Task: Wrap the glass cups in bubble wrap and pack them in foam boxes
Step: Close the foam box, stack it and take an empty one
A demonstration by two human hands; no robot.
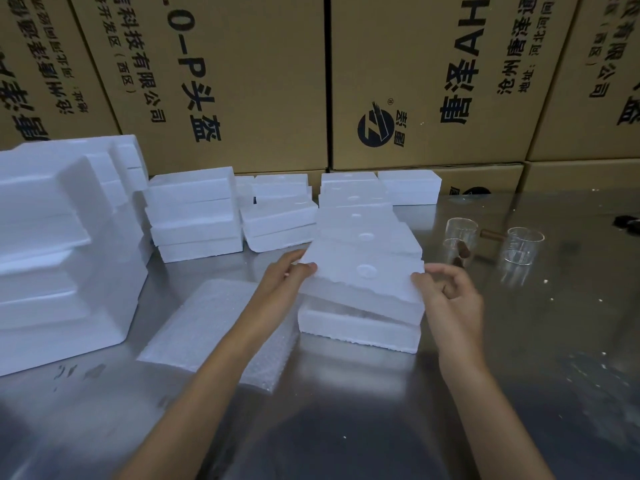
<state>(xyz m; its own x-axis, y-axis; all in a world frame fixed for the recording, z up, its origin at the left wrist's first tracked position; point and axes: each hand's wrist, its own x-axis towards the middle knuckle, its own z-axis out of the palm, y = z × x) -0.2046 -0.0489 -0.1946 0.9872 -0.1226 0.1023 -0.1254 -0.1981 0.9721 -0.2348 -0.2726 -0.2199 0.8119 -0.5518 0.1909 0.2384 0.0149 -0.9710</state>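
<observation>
A: Foam lid (363, 271), white, round dimple in its top. Sits tilted over the foam box base (358, 332), near edge lifted, a gap showing between the 2 pieces. Base rests flat on the steel table (519, 375).

B: Hands?

A: Left hand (289, 271) pinches the lid's left corner, thumb on top, fingers curled under the edge. Right hand (446, 289) at the lid's right corner, thumb on the foam; the other fingers are loosely curled and blurred, cannot tell whether they touch the lid.

B: The cups?

A: 2 glass cups (460, 237), bare, upright on the table, right of the box and well apart from it. Near cup just beyond the right hand; second one (523, 249) farther right. Brown handle pieces show between and through them, shape unclear.

B: Wrap?

A: Bubble wrap sheets (214, 323), stacked flat, left of the base, under the left forearm.

B: Beyond that?

A: More foam boxes (194, 216) stacked in rows behind, a taller foam stack (62, 254) at far left. Printed cardboard cartons (415, 81) wall off the back. White foam crumbs dot the table at right.
</observation>
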